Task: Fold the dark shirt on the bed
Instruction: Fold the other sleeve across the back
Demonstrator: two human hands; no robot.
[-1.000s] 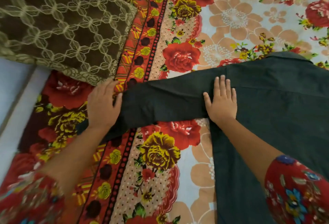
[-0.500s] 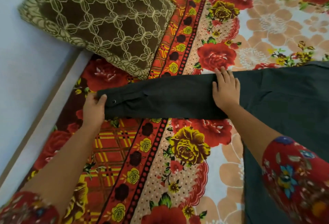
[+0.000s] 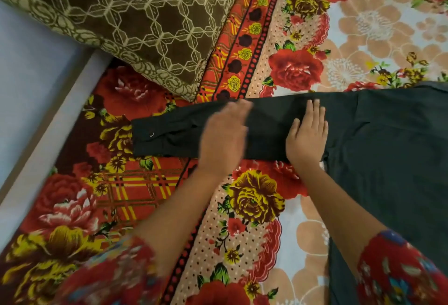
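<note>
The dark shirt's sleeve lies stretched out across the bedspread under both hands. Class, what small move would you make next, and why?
Probably take the cuff with the left hand and fold the sleeve back over the dark shirt. The sleeve lies flat and straight, the right hand presses flat near the shoulder as a hinge, and the cuff end is free.

left hand (image 3: pixel 224 134) has left the cuff (image 3: pixel 148 134) and slid right along the sleeve (image 3: pixel 266 127) to mid-sleeve, motion-blurred, now near the right hand (image 3: pixel 307 138); cuff end lies uncovered and flat on the bed (image 3: pixel 254 202).
</note>
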